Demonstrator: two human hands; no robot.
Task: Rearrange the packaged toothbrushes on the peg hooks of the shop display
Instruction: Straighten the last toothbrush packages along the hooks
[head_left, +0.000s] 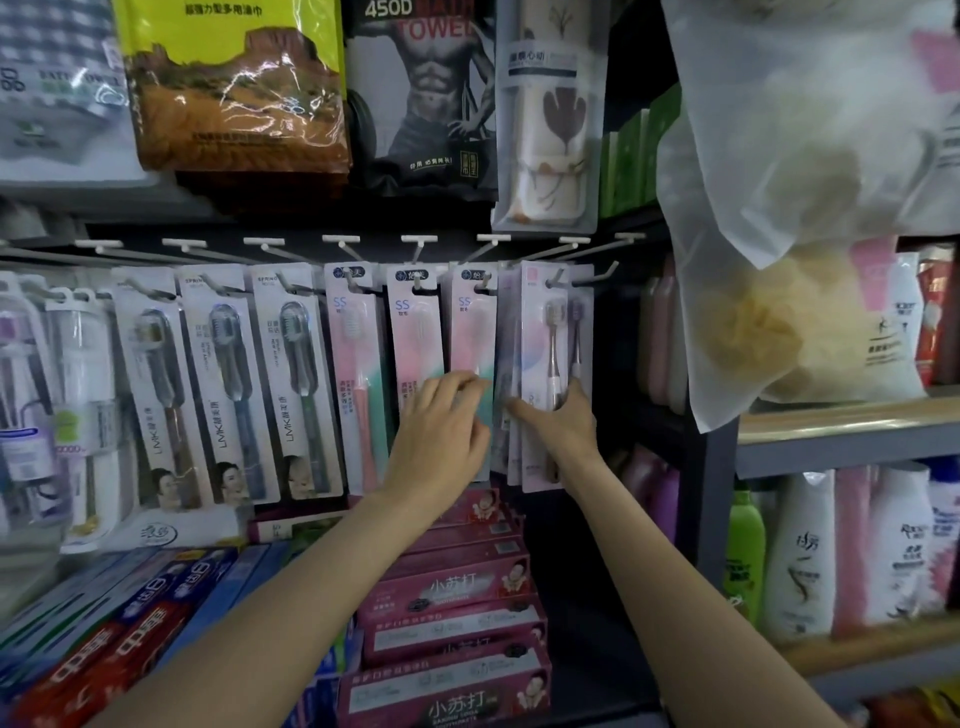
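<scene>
The packaged toothbrushes hang in a row on the peg hooks (415, 249) of the shop display. Taking the pink-and-green toothbrush pack (470, 332) as the landmark: the left hand (441, 431) lies over its lower part, fingers curled onto the card, a loose grip on its bottom edge. Just right of that pack hangs a two-brush pack (540, 332) at the front of a small stack; the right hand (563, 415) pinches its lower half between thumb and fingers. Left of the landmark hang two more pink packs, then three dark-brush packs (223, 374). Below it lie pink toothpaste boxes (457, 592).
</scene>
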